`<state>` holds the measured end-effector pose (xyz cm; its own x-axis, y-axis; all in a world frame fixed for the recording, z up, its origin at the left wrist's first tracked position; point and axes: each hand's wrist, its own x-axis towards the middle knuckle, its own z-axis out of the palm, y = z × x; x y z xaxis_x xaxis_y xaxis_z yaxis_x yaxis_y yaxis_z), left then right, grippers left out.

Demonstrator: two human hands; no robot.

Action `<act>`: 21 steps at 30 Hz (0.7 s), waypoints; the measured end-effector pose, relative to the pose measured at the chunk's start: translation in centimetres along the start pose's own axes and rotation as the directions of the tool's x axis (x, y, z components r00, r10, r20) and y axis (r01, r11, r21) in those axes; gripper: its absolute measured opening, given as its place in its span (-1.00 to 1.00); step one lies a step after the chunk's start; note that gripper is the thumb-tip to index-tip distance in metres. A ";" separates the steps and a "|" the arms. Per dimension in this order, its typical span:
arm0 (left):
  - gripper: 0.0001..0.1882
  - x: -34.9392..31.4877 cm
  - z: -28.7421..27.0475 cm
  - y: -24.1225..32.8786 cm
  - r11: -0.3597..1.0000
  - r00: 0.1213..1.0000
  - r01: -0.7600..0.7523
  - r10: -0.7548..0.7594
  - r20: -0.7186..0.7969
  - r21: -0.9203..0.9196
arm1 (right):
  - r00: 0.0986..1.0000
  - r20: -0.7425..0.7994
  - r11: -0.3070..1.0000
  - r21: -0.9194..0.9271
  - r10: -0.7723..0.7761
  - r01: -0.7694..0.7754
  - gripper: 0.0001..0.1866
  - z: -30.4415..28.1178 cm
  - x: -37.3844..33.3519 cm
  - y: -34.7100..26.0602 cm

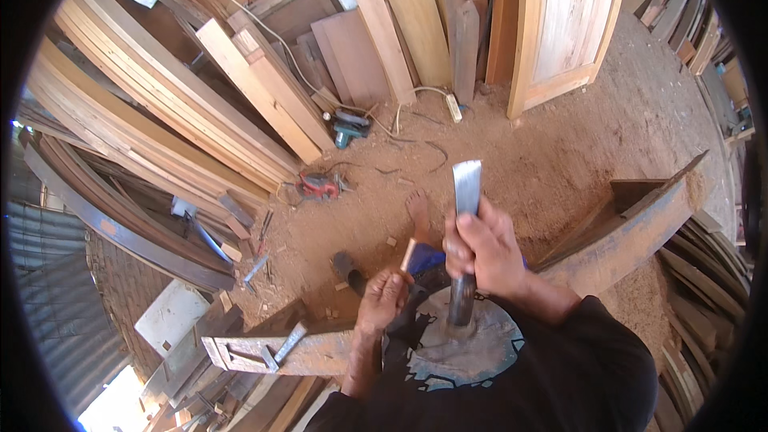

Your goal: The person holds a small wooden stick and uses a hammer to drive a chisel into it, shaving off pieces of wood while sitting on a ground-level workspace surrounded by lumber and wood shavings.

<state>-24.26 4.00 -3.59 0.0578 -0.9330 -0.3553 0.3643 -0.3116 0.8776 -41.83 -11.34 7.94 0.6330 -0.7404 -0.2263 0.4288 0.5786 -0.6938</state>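
My right hand [486, 248] is closed round a broad chisel [467, 186]. Its flat metal blade points up and away from me, and its dark handle reaches down in front of my shirt. Lower and to the left, my left hand [382, 302] grips a thin, light-coloured wooden stick [410, 254]; its top end sticks out above the fingers and its lower part is hidden. The two hands are apart. Below them a heavy wooden bench [320, 354] runs from left to right, partly covered by my arms and body. A metal-bladed tool [290, 344] lies on its left end.
Long planks [160, 72] lean in a stack at the left. Boards [392, 24] and a panelled door [568, 28] stand at the back. On the sawdust-covered floor lie a teal power tool [346, 130], a red power tool [320, 186], cords and a white power strip [454, 109].
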 end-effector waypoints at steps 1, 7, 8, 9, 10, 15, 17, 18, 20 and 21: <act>-0.75 0.6 0.6 1.1 0.996 0.996 -0.058 0.062 -0.057 0.064 | 0.999 -0.040 0.998 -0.054 0.008 -0.010 -0.81 -1.0 0.9 0.1; -0.86 3.9 2.1 3.3 0.972 0.965 -0.191 0.211 -0.156 0.136 | 1.000 0.003 0.895 -0.446 0.016 -0.013 -0.85 -2.3 5.3 2.7; -0.85 4.1 2.0 3.3 0.969 0.967 -0.180 0.206 -0.147 0.170 | 0.999 0.021 0.886 -0.462 -0.028 0.035 -0.86 -2.3 5.5 2.9; -0.83 4.2 2.1 3.2 0.966 0.971 -0.163 0.193 -0.140 0.201 | 1.000 0.018 0.887 -0.461 -0.026 0.031 -0.86 -2.7 5.6 3.2; -0.83 4.4 2.3 3.1 0.967 0.972 -0.160 0.189 -0.139 0.200 | 0.999 0.004 0.897 -0.440 -0.047 0.044 -0.86 -3.1 5.9 3.6; -0.76 5.0 2.6 2.8 0.989 0.990 -0.142 0.142 -0.016 -0.038 | 0.999 0.040 0.910 -0.414 -0.006 0.022 -0.86 -4.4 6.0 4.3; -0.75 5.2 2.6 3.1 0.991 0.989 -0.130 0.128 -0.071 -0.023 | 0.996 -0.068 0.995 -0.090 -0.057 0.051 -0.78 -3.4 5.6 4.4; -0.73 5.3 2.5 3.2 0.994 0.986 -0.113 0.111 -0.128 -0.009 | 0.996 -0.064 0.995 -0.089 -0.057 0.051 -0.78 -2.8 5.3 4.6; -0.74 5.6 2.2 3.1 0.991 0.982 -0.104 0.088 -0.169 -0.084 | 0.996 -0.044 0.981 0.184 0.073 -0.064 -0.76 -1.4 4.5 5.1; -0.74 5.8 2.1 3.2 0.983 0.977 -0.095 0.061 -0.204 -0.160 | 0.990 0.040 0.965 0.218 0.138 -0.144 -0.80 -0.6 3.9 5.3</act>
<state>-24.66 -2.83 -2.15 0.2686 -0.8939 -0.3588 0.5011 -0.1885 0.8446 -37.51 -11.37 2.99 0.7111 -0.6392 -0.2928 0.4635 0.7394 -0.4884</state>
